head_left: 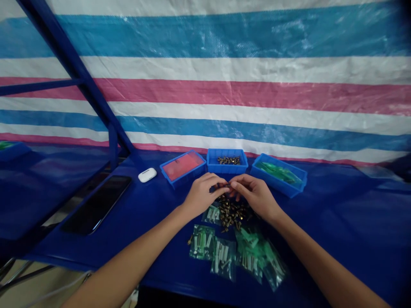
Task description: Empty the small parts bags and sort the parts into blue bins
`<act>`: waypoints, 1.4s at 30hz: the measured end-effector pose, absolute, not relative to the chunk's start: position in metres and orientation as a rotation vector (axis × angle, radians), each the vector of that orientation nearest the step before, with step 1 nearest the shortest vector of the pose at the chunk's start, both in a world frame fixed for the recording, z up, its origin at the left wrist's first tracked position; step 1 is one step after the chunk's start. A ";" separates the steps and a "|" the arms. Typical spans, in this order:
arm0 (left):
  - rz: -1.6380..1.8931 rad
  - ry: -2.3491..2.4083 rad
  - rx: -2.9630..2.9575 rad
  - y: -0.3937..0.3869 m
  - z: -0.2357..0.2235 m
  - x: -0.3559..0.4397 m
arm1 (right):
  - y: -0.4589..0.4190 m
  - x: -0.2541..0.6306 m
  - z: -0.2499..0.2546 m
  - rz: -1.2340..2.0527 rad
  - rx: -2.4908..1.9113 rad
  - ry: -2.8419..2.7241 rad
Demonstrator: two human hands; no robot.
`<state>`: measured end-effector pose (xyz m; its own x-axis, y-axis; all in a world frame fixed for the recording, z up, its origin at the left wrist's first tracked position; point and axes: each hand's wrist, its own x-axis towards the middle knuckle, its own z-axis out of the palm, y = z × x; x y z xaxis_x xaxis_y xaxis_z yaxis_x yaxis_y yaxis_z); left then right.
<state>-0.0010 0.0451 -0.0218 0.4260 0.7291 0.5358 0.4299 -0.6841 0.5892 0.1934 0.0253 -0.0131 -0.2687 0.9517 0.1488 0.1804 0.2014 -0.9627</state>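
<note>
My left hand and my right hand meet over the front of the blue bins, fingertips pinched together. Between them is a small dark thing, too small and blurred to name. Just below my fingers lies a heap of brass-coloured screws or similar small fittings. Around its near side are clear packets holding white and green pieces: one packet at left, another in front, and several overlapping green ones at right. A further packet is partly under my left wrist.
Behind my hands stand three blue bins: one with a red-pink sheet or packet, one with brass fittings, one with green packets. To the left lie a white earphone case and a black phone. A blue post rises before striped sheeting.
</note>
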 end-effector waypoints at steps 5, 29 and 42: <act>1.103 0.982 2.366 0.046 -0.020 -0.003 | 0.025 0.197 -0.013 0.911 -1.171 -1.876; 0.760 1.188 2.564 0.061 -0.033 -0.018 | 0.031 0.195 -0.027 0.285 -1.332 -2.387; 0.781 1.212 2.522 0.061 -0.032 -0.014 | 0.037 0.196 -0.030 0.295 -1.366 -2.348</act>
